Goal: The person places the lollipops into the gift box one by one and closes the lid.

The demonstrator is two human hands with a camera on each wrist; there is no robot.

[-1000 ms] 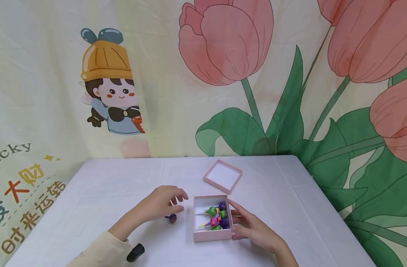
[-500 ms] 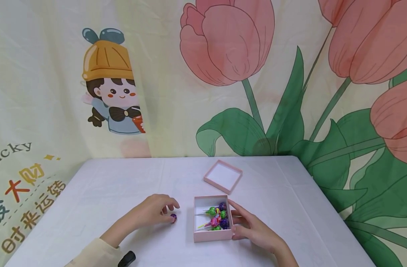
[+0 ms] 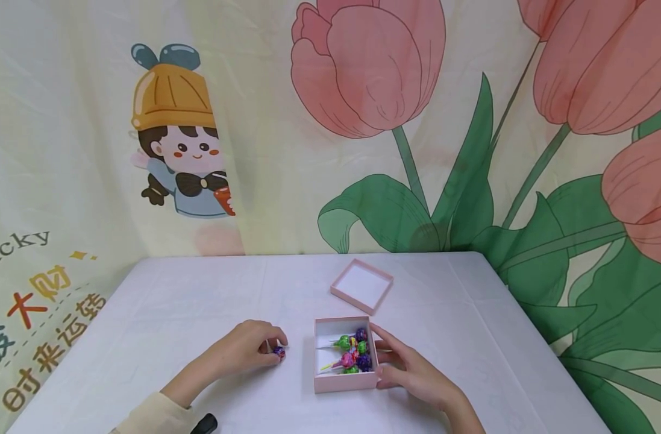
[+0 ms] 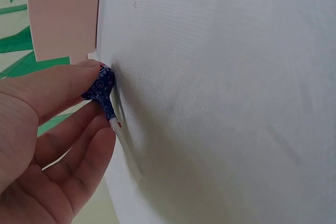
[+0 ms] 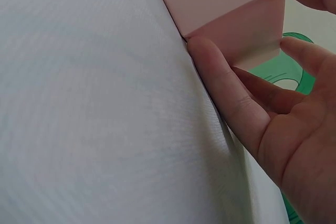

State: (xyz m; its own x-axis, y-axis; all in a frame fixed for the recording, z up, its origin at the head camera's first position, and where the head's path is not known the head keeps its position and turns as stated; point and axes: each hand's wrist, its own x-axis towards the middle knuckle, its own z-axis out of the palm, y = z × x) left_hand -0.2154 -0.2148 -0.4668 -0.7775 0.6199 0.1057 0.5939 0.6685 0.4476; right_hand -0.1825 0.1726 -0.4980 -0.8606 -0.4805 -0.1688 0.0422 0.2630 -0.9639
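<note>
My left hand [image 3: 244, 348] pinches a lollipop [image 4: 104, 83] between thumb and fingers, low over the white cloth and left of the pink box [image 3: 343, 383]. The lollipop has a dark blue patterned wrapper; its white stick slants down beside the cloth in the left wrist view. Several lollipops [image 3: 347, 360] in green, pink and purple wrappers lie inside the open box, heads to the right. My right hand [image 3: 414, 372] rests against the box's right side, with its thumb [image 5: 220, 80] along the wall near the bottom corner and the other fingers farther back.
A pink box lid [image 3: 362, 286] lies inside up behind the box, turned at an angle. Near the left sleeve [image 3: 155, 415] is a black object [image 3: 204, 424] at the front edge of view. A curtain printed with tulips [image 3: 373, 66] hangs behind the table [image 3: 211, 289].
My left hand has moved left and down to the lollipop lying on the cloth and now pinches it. The right hand and the box have stayed in place.
</note>
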